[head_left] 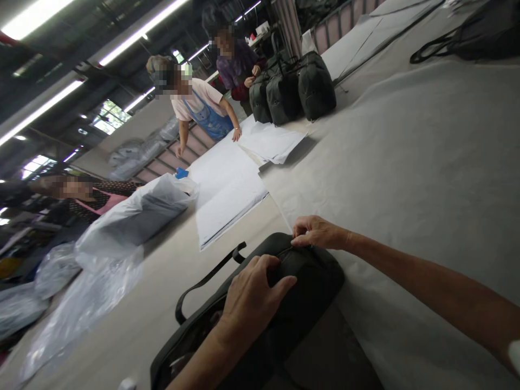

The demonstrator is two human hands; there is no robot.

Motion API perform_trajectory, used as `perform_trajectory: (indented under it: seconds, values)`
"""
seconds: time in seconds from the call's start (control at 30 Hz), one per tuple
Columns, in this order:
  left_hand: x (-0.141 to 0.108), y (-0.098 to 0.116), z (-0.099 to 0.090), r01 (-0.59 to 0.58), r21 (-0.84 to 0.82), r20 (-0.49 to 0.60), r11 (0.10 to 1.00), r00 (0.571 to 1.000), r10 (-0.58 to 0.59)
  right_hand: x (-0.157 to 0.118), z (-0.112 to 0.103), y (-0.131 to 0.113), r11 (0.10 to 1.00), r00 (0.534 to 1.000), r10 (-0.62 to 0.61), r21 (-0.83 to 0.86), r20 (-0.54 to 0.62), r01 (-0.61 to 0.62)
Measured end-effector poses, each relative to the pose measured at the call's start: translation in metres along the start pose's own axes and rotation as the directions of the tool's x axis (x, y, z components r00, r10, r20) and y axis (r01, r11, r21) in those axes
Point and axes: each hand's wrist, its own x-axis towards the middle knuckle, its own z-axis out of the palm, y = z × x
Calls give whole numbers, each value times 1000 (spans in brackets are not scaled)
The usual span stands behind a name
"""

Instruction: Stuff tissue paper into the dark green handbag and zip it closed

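Note:
A black bag point(314, 276) with a carrying strap point(205, 279) lies on the table in front of me. Part of its top gapes near my left forearm, and the inside is dark. My left hand point(255, 292) rests on the top of the bag, thumb stretched apart from the fingers, whose tips curl over beside the zipper line. At the far end of that line my right hand point(314, 232) is closed in a pinch on the zipper pull, which the fingers mostly hide.
Several black bags point(312, 89) stand at the far side, near two people. White sheets point(231, 189) lie stacked mid-table. At left, another person is behind a large plastic bag point(134, 216) and clear plastic wrap point(89, 303). A dark bag point(483, 35) lies at upper right.

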Motion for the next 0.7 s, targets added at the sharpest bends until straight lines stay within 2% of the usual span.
perform_trajectory:
  seconds: [0.17,0.3,0.47,0.7]
  values:
    - [14,19,1,74,66,59,995,995,-78,2,4,8,999,997,27,42,71,-30]
    - [20,24,1,112,-10,69,994,991,-111,4,0,4,999,993,27,26,112,-30]
    - [24,16,3,131,-147,106,980,987,-116,6,-4,-6,1000,991,12,-15,135,-10]
    - [32,17,9,261,-313,200,913,958,-205,11,-6,-13,1000,990,-1,-18,138,3]
